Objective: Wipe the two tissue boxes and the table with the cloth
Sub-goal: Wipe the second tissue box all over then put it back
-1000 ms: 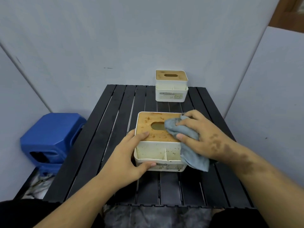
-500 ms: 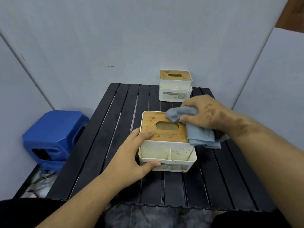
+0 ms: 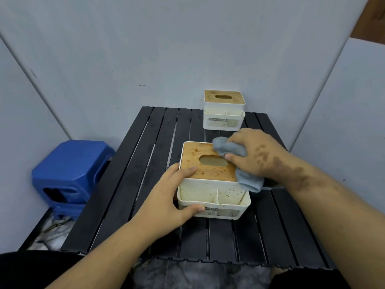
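Note:
A white tissue box [image 3: 210,197] with a stained wooden lid and speckled front compartments stands in the middle of the black slatted table [image 3: 145,163]. My left hand [image 3: 166,199] grips its left front corner, thumb on the front wall and fingers on the lid. My right hand [image 3: 256,155] holds a grey-blue cloth [image 3: 231,150] bunched against the lid's far right corner; part of the cloth hangs down over the box's right side. A second, cleaner tissue box [image 3: 224,110] stands at the table's far edge.
A blue plastic stool [image 3: 70,174] stands on the floor left of the table. Grey walls close in behind and on both sides. The table's near edge runs just in front of my body.
My right hand has carried the cloth from the lid's near right side to its far right corner. The left hand keeps its hold on the box.

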The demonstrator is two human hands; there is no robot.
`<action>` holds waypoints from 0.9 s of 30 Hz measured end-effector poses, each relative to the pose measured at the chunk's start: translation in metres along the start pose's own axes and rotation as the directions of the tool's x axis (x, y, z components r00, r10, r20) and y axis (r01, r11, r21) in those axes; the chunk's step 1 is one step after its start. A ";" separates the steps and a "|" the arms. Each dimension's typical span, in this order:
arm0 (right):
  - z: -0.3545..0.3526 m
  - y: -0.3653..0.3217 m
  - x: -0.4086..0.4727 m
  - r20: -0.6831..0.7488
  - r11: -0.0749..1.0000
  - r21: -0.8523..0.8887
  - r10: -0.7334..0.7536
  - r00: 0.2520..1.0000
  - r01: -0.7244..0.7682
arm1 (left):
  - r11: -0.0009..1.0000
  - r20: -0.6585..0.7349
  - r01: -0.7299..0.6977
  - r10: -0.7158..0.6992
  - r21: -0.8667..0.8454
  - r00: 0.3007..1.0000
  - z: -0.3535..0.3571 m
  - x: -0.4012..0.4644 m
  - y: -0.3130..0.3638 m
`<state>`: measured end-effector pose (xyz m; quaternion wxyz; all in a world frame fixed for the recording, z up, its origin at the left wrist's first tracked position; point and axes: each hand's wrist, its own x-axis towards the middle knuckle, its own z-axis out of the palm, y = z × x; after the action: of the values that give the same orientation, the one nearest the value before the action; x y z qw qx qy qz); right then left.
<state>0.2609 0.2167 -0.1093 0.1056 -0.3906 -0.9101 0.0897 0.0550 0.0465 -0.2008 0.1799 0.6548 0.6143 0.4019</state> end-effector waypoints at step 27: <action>-0.010 -0.032 -0.010 0.100 0.997 -0.012 -0.074 0.992 0.076 | 0.880 -0.271 0.013 -0.160 -0.475 0.949 0.024 -0.026 -0.007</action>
<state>0.2482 0.1883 -0.0926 0.0603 -0.3519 -0.9289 0.0981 0.0704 0.0296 -0.2284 0.2542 0.4943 0.5486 0.6246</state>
